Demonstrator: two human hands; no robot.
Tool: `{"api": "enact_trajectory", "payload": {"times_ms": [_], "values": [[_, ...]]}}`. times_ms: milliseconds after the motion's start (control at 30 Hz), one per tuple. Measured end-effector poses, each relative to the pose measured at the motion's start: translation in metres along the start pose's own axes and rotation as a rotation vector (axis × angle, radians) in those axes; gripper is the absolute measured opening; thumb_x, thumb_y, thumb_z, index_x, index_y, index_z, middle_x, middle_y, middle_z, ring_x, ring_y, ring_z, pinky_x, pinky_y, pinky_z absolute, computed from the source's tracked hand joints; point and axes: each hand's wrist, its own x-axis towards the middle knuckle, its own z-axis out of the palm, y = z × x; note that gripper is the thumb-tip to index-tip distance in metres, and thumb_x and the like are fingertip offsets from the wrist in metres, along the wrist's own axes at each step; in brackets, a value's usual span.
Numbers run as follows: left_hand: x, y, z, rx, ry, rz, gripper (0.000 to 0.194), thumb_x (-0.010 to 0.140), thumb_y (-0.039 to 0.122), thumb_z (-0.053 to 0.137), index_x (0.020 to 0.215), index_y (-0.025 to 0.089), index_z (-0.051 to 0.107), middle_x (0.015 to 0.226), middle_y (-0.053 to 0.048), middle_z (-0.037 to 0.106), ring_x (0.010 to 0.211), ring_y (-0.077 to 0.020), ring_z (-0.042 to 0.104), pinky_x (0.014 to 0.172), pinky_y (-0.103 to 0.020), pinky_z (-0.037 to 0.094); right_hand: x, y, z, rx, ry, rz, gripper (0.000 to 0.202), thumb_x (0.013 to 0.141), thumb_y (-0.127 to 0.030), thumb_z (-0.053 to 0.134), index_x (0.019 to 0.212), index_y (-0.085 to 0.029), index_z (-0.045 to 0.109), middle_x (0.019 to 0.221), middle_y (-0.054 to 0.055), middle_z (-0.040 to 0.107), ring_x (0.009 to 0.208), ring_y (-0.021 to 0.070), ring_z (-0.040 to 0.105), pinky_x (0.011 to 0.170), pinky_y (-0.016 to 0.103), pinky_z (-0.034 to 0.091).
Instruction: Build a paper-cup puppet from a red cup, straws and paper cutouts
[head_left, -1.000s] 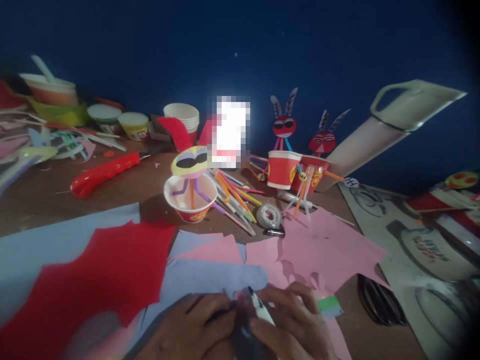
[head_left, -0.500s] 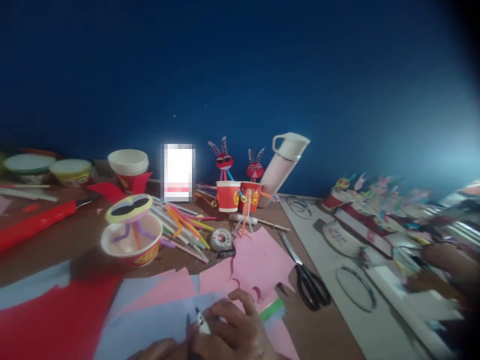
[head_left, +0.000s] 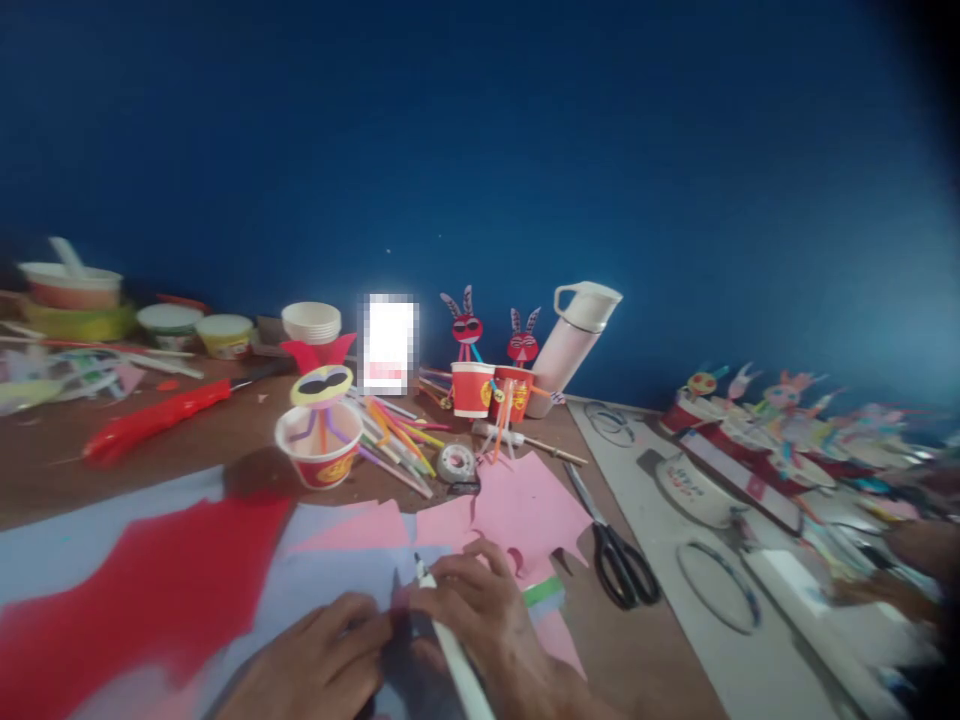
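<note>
Pinching the white marker (head_left: 456, 655), right fingers (head_left: 459, 570) behind its dark tip (head_left: 419, 563); left fingers (head_left: 351, 628) curled nearby, hold unclear.

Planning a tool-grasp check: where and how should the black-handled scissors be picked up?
Grip the scissors by the black handles, probably best from the near side, right of the right hand. The loops lie toward the wearer on the brown table; the metal blades point away, beside the pink paper. That hand holds a white pen, so likely free it first.
</note>
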Motion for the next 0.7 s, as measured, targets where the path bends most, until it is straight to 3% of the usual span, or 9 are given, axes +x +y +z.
{"api": "enact_trajectory", "payload": {"times_ms": [100,167,233,300,400,467,600,700], "values": [[0.01,0.007,-0.022,-0.072,-0.229,-0.037,0.022,0.091,0.029,0.045,0.078,0.022,0.062,0.085,0.0,0.07,0.086,-0.0162,0.059,0.074,-0.022,0.05,0.004,-0.003,-0.011,0.005,-0.003,0.012,0.025,0.096,-0.039,0.043,0.1,-0.021,0.059,0.08,-0.002,0.073,0.083,0.0154,0.062,0.083,0.032,0.036],[0.013,0.01,-0.03,-0.097,-0.272,-0.058,0.016,0.088,0.024,0.049,0.079,0.02,0.061,0.093,-0.003,0.071,0.094,-0.018,0.058,0.08,-0.025,0.051,0.004,-0.005,-0.017,0.0,-0.002,0.054,0.028,0.098,-0.037,0.038,0.104,-0.019,0.059,0.087,0.001,0.072,0.087,0.0174,0.061,0.086,0.034,0.036],[0.011,0.01,-0.03,-0.11,-0.273,-0.067,0.014,0.088,0.024,0.051,0.08,0.02,0.061,0.097,-0.004,0.07,0.097,-0.0192,0.057,0.081,-0.027,0.052,0.002,-0.006,-0.019,0.007,-0.039,0.113,0.031,0.099,-0.038,0.034,0.107,-0.019,0.058,0.093,0.003,0.071,0.089,0.0187,0.061,0.087,0.036,0.037],[0.005,0.007,-0.023,-0.112,-0.275,-0.067,0.016,0.09,0.028,0.049,0.081,0.019,0.06,0.097,-0.005,0.07,0.095,-0.02,0.057,0.078,-0.028,0.053,-0.001,-0.004,-0.017,0.068,-0.048,0.157,0.042,0.098,-0.048,0.028,0.107,-0.02,0.057,0.092,0.004,0.07,0.086,0.0191,0.062,0.084,0.036,0.04],[-0.005,-0.001,-0.007,-0.135,-0.139,-0.019,0.035,0.095,0.037,0.033,0.075,0.02,0.057,0.09,-0.004,0.07,0.087,-0.0201,0.056,0.069,-0.027,0.052,-0.005,0.0,-0.01,0.154,0.06,0.142,0.056,0.095,-0.06,0.018,0.102,-0.021,0.059,0.08,0.002,0.069,0.075,0.0178,0.063,0.073,0.033,0.044],[-0.008,-0.005,0.0,-0.146,-0.139,-0.018,0.043,0.097,0.041,0.026,0.071,0.021,0.054,0.083,-0.004,0.068,0.083,-0.0198,0.055,0.065,-0.026,0.051,-0.006,0.003,-0.008,0.16,0.122,0.079,0.05,0.097,-0.054,0.022,0.098,-0.022,0.06,0.071,0.0,0.067,0.069,0.0149,0.064,0.073,0.03,0.043],[-0.005,-0.006,0.002,-0.122,-0.187,-0.007,0.045,0.098,0.037,0.024,0.068,0.02,0.053,0.082,-0.003,0.066,0.08,-0.0176,0.054,0.062,-0.024,0.048,-0.002,0.005,-0.013,0.19,-0.019,-0.092,0.037,0.099,-0.043,0.031,0.097,-0.019,0.06,0.069,0.0,0.067,0.063,0.0125,0.064,0.078,0.028,0.045],[-0.001,-0.004,-0.001,-0.071,-0.143,-0.006,0.041,0.099,0.025,0.028,0.066,0.02,0.053,0.08,0.002,0.067,0.083,-0.0147,0.055,0.066,-0.021,0.047,0.002,0.007,-0.013,0.35,-0.081,0.056,0.036,0.097,-0.048,0.031,0.1,-0.022,0.057,0.067,-0.002,0.067,0.057,0.0138,0.063,0.067,0.026,0.047]]}}
